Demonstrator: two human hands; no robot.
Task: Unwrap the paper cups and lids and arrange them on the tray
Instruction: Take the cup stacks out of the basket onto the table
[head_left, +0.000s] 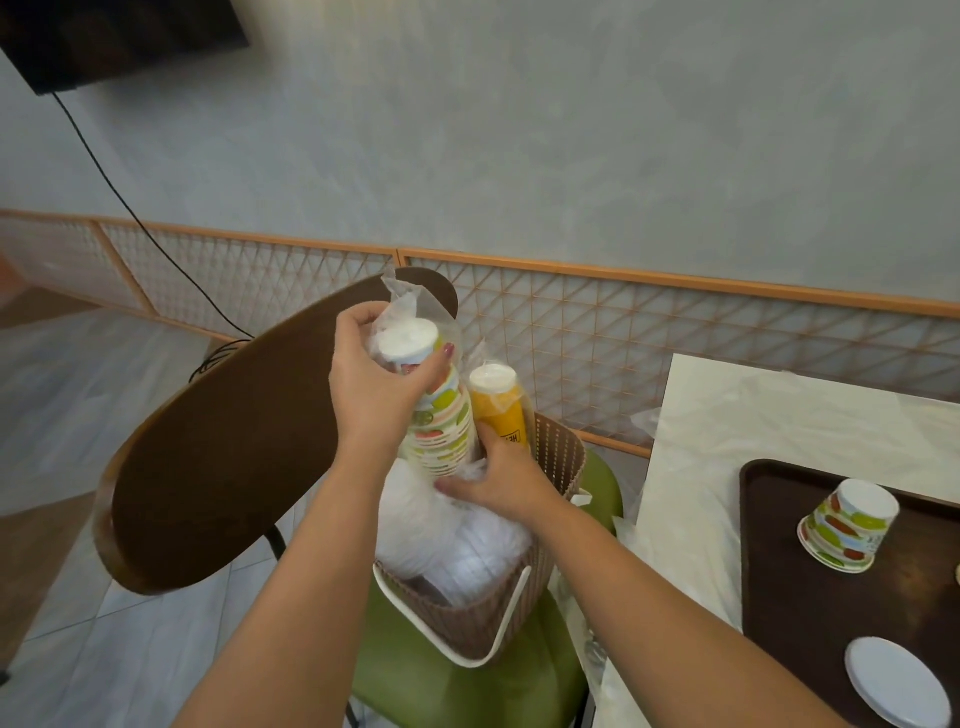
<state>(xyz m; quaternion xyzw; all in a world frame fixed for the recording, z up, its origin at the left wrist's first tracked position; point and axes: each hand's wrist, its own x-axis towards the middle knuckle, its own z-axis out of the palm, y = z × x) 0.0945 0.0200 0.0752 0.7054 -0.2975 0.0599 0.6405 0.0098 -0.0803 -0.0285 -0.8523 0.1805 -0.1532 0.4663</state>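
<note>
While plastic-wrapped, cup stack shows green-red ovals.

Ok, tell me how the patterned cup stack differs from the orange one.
The patterned stack is white with green and red marks; the orange stack is plain orange with dark print. The left hand grips the patterned stack's top, tilted; the orange stack stands upright in the basket. Both are bottom-up in clear wrap.

Cup stacks in basket
</note>
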